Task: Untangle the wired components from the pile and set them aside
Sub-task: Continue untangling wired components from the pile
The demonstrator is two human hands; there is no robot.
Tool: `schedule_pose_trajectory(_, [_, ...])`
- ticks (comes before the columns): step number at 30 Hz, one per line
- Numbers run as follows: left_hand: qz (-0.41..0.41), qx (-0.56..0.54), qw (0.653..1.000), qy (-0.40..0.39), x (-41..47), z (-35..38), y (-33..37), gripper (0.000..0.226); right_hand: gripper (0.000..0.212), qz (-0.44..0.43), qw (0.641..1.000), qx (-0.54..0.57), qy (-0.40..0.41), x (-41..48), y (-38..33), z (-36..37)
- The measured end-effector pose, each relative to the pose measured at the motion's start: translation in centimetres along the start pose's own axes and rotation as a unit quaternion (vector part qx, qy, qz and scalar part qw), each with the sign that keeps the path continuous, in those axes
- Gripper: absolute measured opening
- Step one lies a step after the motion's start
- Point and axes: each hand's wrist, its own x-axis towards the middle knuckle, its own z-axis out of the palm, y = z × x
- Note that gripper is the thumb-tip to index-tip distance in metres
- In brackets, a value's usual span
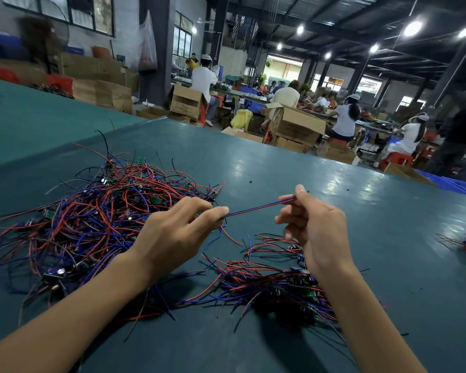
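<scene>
The left hand (pixel 172 232) and the right hand (pixel 315 232) are held apart above the desk (pixel 307 162), each pinching a taut red-and-blue wire pair (pixel 256 208) stretched between them. The tangled pile (pixel 92 211) sprawls at nine o'clock from the hands, and the pair seems to run back into it past the left fingers. A tidier set-aside bundle (pixel 267 281) lies at five o'clock, under the right wrist. To free the pair cleanly, tension is best kept light, with the left pinch sliding toward the pile to feel for snags. Crossing strands should be lifted off, not yanked, since the small green boards (pixel 141 160) could catch.
</scene>
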Motion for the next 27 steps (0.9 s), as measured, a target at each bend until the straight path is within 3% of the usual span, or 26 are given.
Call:
schedule_pose_trajectory(7, [0.013, 0.04, 0.999, 0.005, 0.0, -0.1, -0.4, 0.021, 0.023, -0.008, 0.999, -0.033, 0.013, 0.0, 0.4, -0.2])
schedule_pose_trajectory(12, [0.005, 0.043, 0.999, 0.02, 0.1, 0.0, -0.4, 0.031, 0.018, 0.063, 0.997, 0.033, 0.016, 0.1, 0.1, -0.9])
schedule_pose_trajectory(16, [0.012, 0.049, 0.999, 0.016, 0.0, 0.2, -0.5, 0.02, 0.017, 0.091, 0.99, 0.108, 0.023, 0.5, -0.2, -1.7])
schedule_pose_trajectory(24, [-0.048, 0.013, 0.999, -0.001, 0.1, -0.1, -0.1, 0.019, 0.023, 0.178, 0.974, 0.136, -0.025, -0.4, 2.0, 0.4])
schedule_pose_trajectory(27, [-0.059, -0.014, 0.998, -0.012, 0.3, -0.4, 0.2, 0.018, 0.041, 0.21, 0.968, 0.101, -0.088, -0.9, 2.6, 1.4])
